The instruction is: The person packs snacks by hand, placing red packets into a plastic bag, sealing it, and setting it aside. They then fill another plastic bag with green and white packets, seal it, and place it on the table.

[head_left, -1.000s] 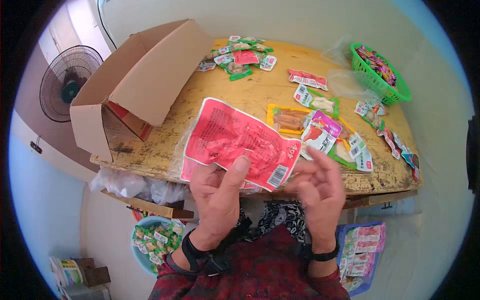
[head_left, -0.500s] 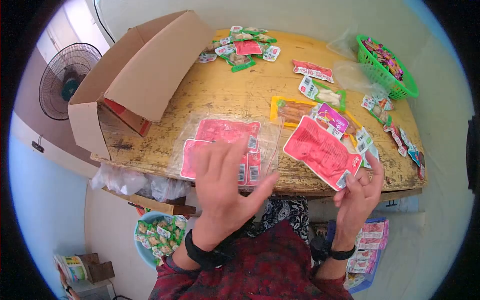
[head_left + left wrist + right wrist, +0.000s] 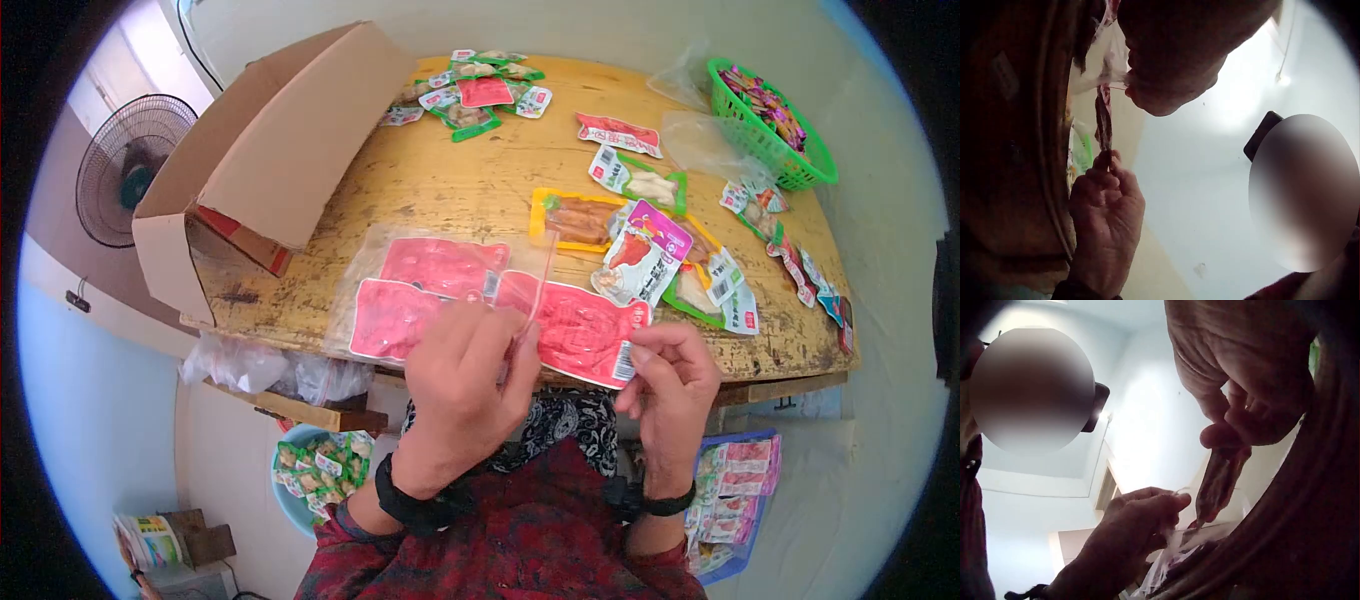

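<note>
My right hand pinches the barcode corner of a red vacuum-sealed food packet between thumb and fingers. The packet's left end meets the mouth of a clear plastic bag on the table. With thumb and fingertips, my left hand holds the bag's opening edge. More red packets lie inside the bag, partly hidden under the left hand. In the right wrist view, the packet hangs from the right fingers toward the filmy bag opening, beside the left hand.
A cardboard box stands at the left. Mixed snack packets lie right of the bag, and a pile sits at the back. A green basket is at the back right. Below are a blue basin and a blue crate.
The right hand first took the red packet from the left hand, then brought it leftward to the bag. The left hand moved down onto the bag and took hold of its edge.
</note>
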Motion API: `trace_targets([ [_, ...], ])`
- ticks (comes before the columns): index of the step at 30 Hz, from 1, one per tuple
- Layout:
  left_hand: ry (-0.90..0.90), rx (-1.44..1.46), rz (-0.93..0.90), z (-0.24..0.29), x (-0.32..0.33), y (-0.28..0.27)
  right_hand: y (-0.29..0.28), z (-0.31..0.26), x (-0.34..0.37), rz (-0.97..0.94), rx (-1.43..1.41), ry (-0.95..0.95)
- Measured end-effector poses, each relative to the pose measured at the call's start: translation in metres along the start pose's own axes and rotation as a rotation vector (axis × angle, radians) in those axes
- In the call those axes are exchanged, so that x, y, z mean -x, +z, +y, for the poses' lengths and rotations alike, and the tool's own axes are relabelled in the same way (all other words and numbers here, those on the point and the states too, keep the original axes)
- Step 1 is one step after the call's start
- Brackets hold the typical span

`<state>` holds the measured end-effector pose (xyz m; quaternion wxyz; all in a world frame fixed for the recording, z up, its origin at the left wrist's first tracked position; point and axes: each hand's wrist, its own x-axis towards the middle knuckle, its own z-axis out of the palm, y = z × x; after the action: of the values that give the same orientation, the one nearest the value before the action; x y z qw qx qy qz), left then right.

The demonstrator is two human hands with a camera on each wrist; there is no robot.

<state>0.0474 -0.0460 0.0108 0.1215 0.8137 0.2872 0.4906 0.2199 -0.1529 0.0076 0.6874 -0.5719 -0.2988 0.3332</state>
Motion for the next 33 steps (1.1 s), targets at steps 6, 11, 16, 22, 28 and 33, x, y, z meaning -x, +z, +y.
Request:
trace_targets([
  [6, 0.065, 0.036, 0.018, 0.005, -0.003, -0.005, 0.023, 0.003, -0.007, -0.01, -0.125, 0.024],
  [11, 0.092, 0.113, -0.007, 0.006, 0.001, -0.004, 0.039, 0.004, -0.01, -0.134, -0.074, 0.065],
  [16, 0.143, 0.146, -0.018, 0.006, 0.001, -0.006, 0.066, 0.011, -0.026, -0.237, 0.035, -0.036],
  [22, 0.13, 0.115, -0.036, -0.006, 0.002, -0.012, 0.079, 0.021, -0.041, -0.405, 0.083, -0.031],
  [28, 0.075, 0.089, -0.006, -0.022, -0.003, -0.011, 0.054, -0.002, -0.043, -0.33, 0.39, -0.111],
  [33, 0.056, 0.058, -0.075, -0.03, -0.004, -0.013, 0.029, -0.044, -0.076, -0.281, 0.534, -0.199],
])
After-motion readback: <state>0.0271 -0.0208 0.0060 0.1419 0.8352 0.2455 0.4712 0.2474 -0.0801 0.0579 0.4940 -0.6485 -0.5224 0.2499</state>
